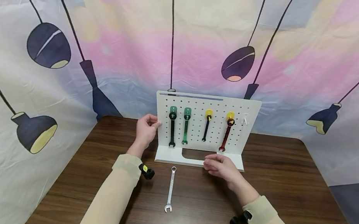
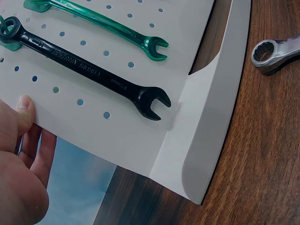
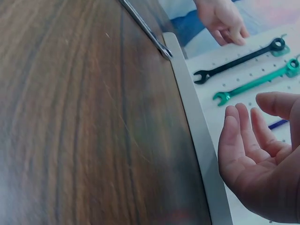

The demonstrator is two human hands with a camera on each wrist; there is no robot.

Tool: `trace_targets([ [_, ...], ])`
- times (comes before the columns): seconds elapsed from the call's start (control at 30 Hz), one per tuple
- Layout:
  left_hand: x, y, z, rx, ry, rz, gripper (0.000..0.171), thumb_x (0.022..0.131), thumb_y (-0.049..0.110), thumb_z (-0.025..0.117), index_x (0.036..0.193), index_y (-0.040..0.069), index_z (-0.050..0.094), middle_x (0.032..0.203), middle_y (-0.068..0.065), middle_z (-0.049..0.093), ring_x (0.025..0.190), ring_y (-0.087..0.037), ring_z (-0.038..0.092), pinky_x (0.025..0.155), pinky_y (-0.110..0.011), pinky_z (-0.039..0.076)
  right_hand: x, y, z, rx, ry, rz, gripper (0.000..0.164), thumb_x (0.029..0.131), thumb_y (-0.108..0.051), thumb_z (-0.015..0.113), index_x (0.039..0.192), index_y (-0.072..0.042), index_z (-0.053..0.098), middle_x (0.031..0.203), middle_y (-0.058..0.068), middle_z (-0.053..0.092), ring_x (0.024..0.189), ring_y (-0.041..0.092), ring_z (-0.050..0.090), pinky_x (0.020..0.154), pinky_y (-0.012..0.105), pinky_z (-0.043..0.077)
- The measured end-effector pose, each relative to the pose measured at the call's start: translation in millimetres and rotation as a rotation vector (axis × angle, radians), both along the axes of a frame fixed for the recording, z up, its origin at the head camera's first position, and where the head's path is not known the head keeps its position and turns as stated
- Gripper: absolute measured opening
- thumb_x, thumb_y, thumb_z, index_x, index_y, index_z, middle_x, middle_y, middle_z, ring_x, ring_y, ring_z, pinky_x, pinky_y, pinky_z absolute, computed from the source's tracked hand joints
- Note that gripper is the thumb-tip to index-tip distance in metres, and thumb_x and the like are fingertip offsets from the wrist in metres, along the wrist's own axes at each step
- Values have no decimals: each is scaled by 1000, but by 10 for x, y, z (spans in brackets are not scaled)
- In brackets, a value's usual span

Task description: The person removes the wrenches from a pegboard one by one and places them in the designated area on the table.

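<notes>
My left hand (image 1: pixel 146 129) pinches the left edge of a white pegboard (image 1: pixel 197 130), its thumb (image 2: pixel 24 110) on the front face and the fingers behind. Close over the board's front foot is my right hand (image 1: pixel 221 167), fingers loosely bent with a gap to the thumb and nothing held. Hanging on the board are a black wrench (image 2: pixel 84 68), a green wrench (image 2: pixel 112 26), a small dark blue wrench (image 1: pixel 206 128) and a red wrench (image 1: pixel 226 137). A silver combination wrench (image 1: pixel 171 191) lies on the table before the board, ring end toward it.
Green hooks (image 1: pixel 173 110) and yellow hooks (image 1: pixel 231 115) carry the wrenches; a small pale hook (image 1: pixel 245 119) sits at far right. The board's foot has a cut-out (image 1: pixel 197 155). Dark wooden table (image 1: pixel 282 175) lies around, with a lamp-patterned cloth (image 1: pixel 206 34) behind.
</notes>
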State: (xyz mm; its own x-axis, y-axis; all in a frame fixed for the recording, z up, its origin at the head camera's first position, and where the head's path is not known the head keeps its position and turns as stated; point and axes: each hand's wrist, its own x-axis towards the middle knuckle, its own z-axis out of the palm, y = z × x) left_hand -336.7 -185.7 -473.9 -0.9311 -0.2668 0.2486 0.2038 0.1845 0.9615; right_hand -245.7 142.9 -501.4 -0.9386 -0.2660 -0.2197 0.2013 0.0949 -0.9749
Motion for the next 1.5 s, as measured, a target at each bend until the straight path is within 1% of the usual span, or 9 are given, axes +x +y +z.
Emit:
trace_targets([
  [0.2,-5,2,-10,6,5,-3,9,97,-2,77,98,-1,68,91,-6,62,84,-17,58,68,-22,48,-48,141,-5,-10,14,-36,46,107,-15,66,140,14,55,111,9,76,97,14,73,87,30,60],
  [0.43,-11,-6,-9,12,9,0,10,96,-3,78,97,-1,68,90,-6,62,83,-17,58,68,-22,49,-80,234,-7,-7,37,-55,48,108,-15,65,142,16,53,124,23,73,97,14,74,89,31,61],
  [0.6,-14,1,-5,11,0,-1,10,96,-3,78,97,-1,68,91,-7,63,83,-16,58,68,-22,49,-102,280,9,12,69,-78,49,107,-17,67,142,15,54,124,24,72,99,15,73,86,27,60],
  [0.73,-3,2,-4,9,-16,3,10,97,-2,78,97,0,68,91,-6,62,84,-17,58,69,-22,49,-127,302,23,55,106,-149,44,106,-19,70,137,10,61,124,22,72,101,17,72,88,29,60],
  [0.87,0,-2,-6,15,-15,7,10,96,-3,78,97,0,68,91,-7,63,85,-18,59,69,-22,50,-164,314,23,98,174,-225,40,106,-19,69,135,8,63,127,23,71,106,22,71,94,36,59],
  [1.03,7,7,-8,10,-13,2,10,97,-1,77,97,1,68,92,-7,63,85,-18,58,68,-22,49,-202,335,19,135,226,-295,35,106,-18,69,132,6,65,121,21,72,110,27,70,95,40,59],
  [1.17,12,15,-16,6,-20,0,10,97,0,77,97,1,68,92,-7,62,84,-18,57,67,-22,47,-228,351,11,142,250,-329,32,105,-16,69,129,5,67,116,16,73,103,19,69,92,38,59],
  [1.3,12,15,-20,6,-21,5,10,97,-1,77,98,0,68,92,-7,63,84,-18,56,67,-22,47,-249,353,17,140,292,-370,28,104,-13,71,126,6,68,116,17,73,96,11,67,85,30,58],
  [1.5,11,8,-9,11,-26,2,10,97,0,78,98,1,68,92,-8,63,85,-18,57,68,-22,48,-283,345,22,189,355,-420,30,103,-13,72,128,3,68,124,17,71,99,8,64,80,21,51],
])
